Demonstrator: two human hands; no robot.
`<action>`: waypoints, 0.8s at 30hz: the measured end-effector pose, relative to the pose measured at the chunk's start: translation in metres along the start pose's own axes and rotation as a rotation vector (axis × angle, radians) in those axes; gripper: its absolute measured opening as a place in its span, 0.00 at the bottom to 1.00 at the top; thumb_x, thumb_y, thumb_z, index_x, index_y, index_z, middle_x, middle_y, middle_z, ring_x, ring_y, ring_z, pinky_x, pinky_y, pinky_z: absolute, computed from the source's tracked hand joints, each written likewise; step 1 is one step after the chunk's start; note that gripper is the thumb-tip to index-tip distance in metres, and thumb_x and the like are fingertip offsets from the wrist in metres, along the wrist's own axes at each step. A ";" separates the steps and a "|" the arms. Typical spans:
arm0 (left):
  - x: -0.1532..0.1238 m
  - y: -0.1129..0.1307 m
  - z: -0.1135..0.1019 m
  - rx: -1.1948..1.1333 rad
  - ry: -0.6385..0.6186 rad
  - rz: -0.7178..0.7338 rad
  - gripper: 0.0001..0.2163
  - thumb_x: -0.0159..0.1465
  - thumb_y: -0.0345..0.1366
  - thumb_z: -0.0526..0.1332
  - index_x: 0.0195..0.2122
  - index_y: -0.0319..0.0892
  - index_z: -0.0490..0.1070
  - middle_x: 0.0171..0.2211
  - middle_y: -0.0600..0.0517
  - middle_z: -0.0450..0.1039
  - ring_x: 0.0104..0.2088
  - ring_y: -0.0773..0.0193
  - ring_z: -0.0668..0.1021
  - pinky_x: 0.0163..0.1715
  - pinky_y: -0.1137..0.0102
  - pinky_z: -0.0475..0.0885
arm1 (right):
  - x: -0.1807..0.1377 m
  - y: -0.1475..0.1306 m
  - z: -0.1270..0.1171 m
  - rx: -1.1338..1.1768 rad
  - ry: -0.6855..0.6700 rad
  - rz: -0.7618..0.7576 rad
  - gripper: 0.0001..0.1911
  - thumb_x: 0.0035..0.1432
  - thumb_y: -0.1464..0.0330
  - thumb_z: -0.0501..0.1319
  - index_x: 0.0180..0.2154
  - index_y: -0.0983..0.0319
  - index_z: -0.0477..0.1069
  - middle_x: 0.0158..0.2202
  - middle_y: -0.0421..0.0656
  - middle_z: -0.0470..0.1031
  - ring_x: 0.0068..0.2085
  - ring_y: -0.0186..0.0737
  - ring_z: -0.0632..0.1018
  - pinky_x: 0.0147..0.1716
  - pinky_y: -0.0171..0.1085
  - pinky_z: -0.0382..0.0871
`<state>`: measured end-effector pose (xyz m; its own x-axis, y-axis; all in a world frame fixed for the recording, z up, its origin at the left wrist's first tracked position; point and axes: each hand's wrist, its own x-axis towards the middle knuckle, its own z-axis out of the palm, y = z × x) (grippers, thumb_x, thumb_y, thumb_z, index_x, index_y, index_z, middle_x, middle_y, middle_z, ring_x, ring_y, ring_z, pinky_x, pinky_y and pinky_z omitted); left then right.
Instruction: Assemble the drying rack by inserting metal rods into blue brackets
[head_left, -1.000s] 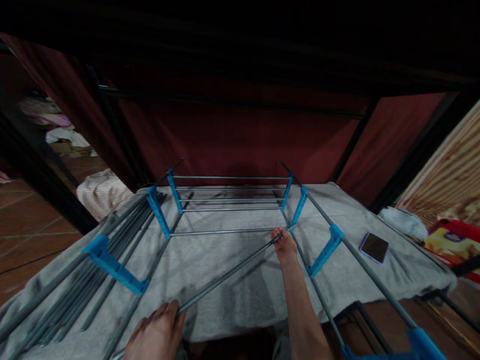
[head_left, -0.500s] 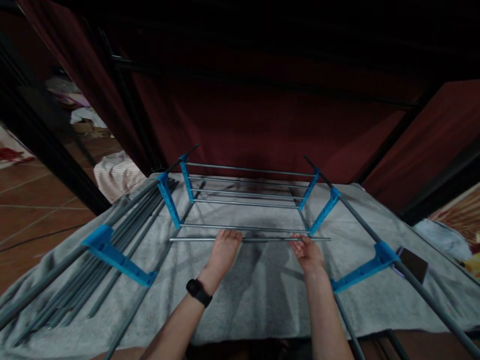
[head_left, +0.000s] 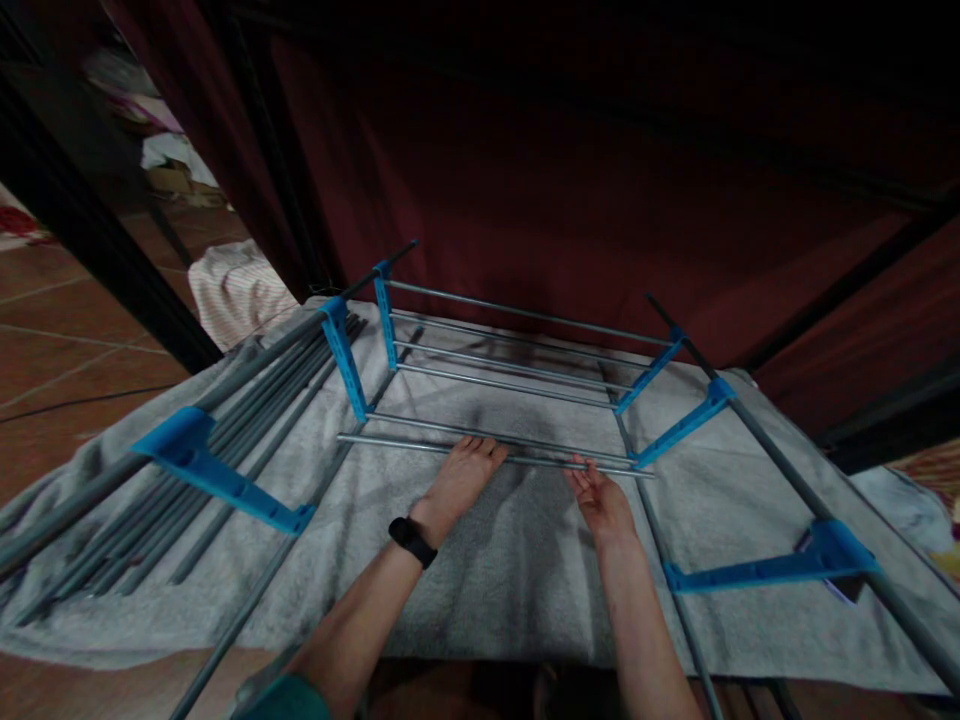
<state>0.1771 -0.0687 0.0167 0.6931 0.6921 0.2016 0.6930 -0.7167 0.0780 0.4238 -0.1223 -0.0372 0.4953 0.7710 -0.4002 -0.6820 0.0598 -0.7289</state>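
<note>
My left hand [head_left: 465, 480], with a black band on its wrist, is closed over a thin grey metal rod [head_left: 397, 442] from above. Palm up, my right hand [head_left: 602, 505] has its fingertips around the same rod farther right. The rod lies crosswise just in front of a fixed crossbar [head_left: 420, 424] of a tube rack. Blue plastic brackets [head_left: 346, 362] join the rack's tubes on the left side, and matching blue brackets [head_left: 679, 425] stand on the right. Several thin crossbars [head_left: 510, 347] span the far pair of brackets. Nearer me, a left bracket [head_left: 217, 480] and a right bracket [head_left: 772, 573] have no rod between them.
A bundle of loose grey tubes [head_left: 247, 440] lies at the left on a grey blanket [head_left: 517, 570]. A dark flat object [head_left: 847, 588] is partly hidden under the near right bracket. Dark red curtain [head_left: 540, 220] hangs behind. Striped cloth [head_left: 240, 295] sits at the left.
The camera view has tilted and turned, so the rack appears slanted. My hands have come a little closer together along the rod, both still at it.
</note>
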 end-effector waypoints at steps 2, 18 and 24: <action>-0.001 0.000 0.001 -0.002 0.000 0.012 0.17 0.66 0.25 0.52 0.54 0.46 0.68 0.42 0.47 0.71 0.44 0.56 0.74 0.51 0.61 0.63 | -0.001 -0.001 0.001 0.029 0.028 0.025 0.08 0.58 0.79 0.58 0.30 0.61 0.70 0.32 0.42 0.81 0.38 0.37 0.82 0.43 0.40 0.80; -0.002 -0.017 0.003 -0.125 0.045 -0.013 0.18 0.66 0.25 0.52 0.55 0.47 0.66 0.45 0.49 0.73 0.44 0.58 0.75 0.47 0.64 0.66 | -0.011 0.011 0.019 0.045 0.015 -0.054 0.04 0.54 0.72 0.67 0.31 0.61 0.72 0.31 0.38 0.81 0.36 0.35 0.82 0.45 0.39 0.78; -0.002 -0.035 -0.007 -0.253 0.028 -0.077 0.10 0.67 0.31 0.54 0.47 0.44 0.70 0.43 0.49 0.74 0.41 0.57 0.77 0.42 0.65 0.68 | -0.013 0.002 0.025 0.063 -0.030 -0.131 0.06 0.51 0.69 0.69 0.33 0.61 0.75 0.32 0.41 0.82 0.37 0.37 0.82 0.43 0.39 0.79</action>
<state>0.1507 -0.0456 0.0209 0.6323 0.7450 0.2127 0.6688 -0.6634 0.3355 0.4025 -0.1164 -0.0194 0.5666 0.7726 -0.2865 -0.6455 0.2001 -0.7371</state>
